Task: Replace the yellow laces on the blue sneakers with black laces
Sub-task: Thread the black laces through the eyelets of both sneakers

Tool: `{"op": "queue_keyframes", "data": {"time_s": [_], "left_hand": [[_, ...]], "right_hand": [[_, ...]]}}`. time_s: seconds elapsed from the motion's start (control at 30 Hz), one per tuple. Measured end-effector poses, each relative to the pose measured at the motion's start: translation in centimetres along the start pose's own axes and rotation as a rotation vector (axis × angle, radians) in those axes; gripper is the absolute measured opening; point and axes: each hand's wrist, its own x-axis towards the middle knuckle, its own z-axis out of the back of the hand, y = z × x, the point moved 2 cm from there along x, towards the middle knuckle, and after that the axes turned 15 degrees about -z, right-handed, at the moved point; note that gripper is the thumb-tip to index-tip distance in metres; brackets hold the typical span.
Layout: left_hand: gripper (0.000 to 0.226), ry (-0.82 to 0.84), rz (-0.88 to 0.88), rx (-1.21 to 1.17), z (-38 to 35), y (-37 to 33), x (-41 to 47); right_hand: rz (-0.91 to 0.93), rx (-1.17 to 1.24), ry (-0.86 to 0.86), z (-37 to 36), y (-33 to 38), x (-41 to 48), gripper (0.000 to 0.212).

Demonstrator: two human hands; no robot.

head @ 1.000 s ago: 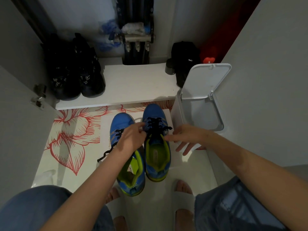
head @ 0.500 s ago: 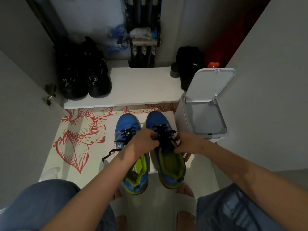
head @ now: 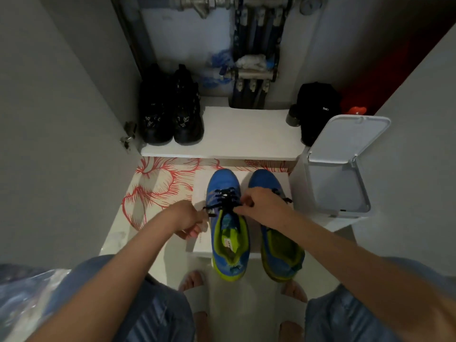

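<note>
We are snugging the black lace point(head: 225, 199) on the sneaker point(head: 229, 245) between our grips, left hand point(head: 188, 218) and right hand point(head: 262, 203) each pinching one end, likely next needing a knot midway.

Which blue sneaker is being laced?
The blue sneaker farther from the white open-lidded bin: left hand and right hand pinch its black lace alone.

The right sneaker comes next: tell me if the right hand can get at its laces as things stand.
Probably yes. The right hand is over the right sneaker's laces, nothing between; but it pinches the left sneaker's black lace and must let go first.
</note>
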Motion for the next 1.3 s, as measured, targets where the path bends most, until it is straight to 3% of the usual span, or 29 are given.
{"op": "queue_keyframes", "data": {"time_s": [0.13,0.2,0.3,0.5,0.67,0.87,1.3], "left_hand": [[0.035,-0.031,-0.095,0.020,-1.4,0.0,1.4],[0.023,-0.049,-0.145,-0.053,-1.7,-0.4,1.6],[0.023,-0.138,-0.171,-0.196,-1.5,-0.4,1.8],[0.014,-0.280,-0.373,-0.869,0.4,-2.1,1.9],[0.024,-0.359,-0.565,-0.797,1.6,-4.4,1.7],[0.021,-0.473,-0.718,-0.885,3.0,-6.9,1.0],[0.033,-0.422,-0.865,-0.957,2.1,-8.3,1.1]], "right_hand": [[0.015,-0.067,-0.046,-1.1,1.1,1.0,0.025],[-0.035,0.095,-0.050,-1.0,0.8,1.9,0.023],[-0.121,0.481,0.024,0.1,0.8,2.6,0.021],[-0.016,0.790,0.098,3.0,2.5,2.4,0.022],[0.091,0.763,0.009,4.8,4.0,2.4,0.018],[0.069,0.821,-0.072,4.7,4.4,2.0,0.012],[0.161,0.935,-0.189,4.3,4.4,2.1,0.017]]}}
